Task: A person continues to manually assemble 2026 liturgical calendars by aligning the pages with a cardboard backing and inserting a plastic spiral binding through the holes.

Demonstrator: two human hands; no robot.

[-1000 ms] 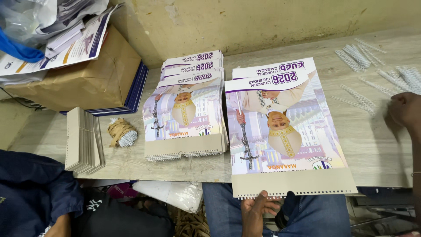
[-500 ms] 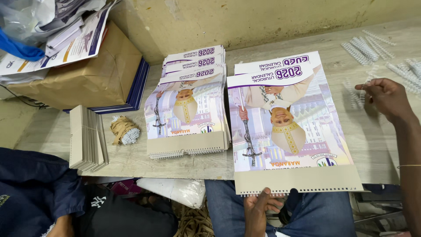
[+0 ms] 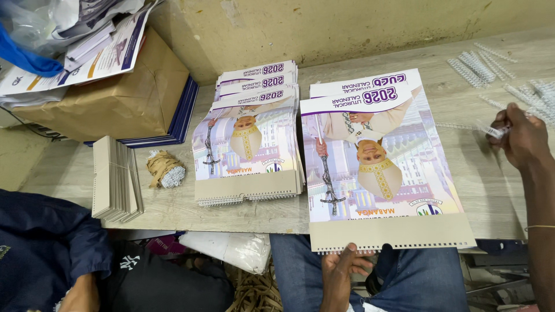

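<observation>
A large wall calendar with a purple-and-white picture page and a brown card strip lies on the wooden table, its punched edge toward me. My left hand grips that near edge from below the table lip. My right hand is at the right of the calendar, pinching a white wire binding coil just above the tabletop. A stack of bound calendars of the same kind lies to the left.
More white binding coils are scattered at the back right. A brown paper-wrapped parcel sits on blue boards at the left. A stack of grey card strips and a bundle tied with brown tape lie near the front-left edge.
My right hand has come in from the far right toward the calendar and now holds a white coil. My left hand stays on the calendar's near edge.
</observation>
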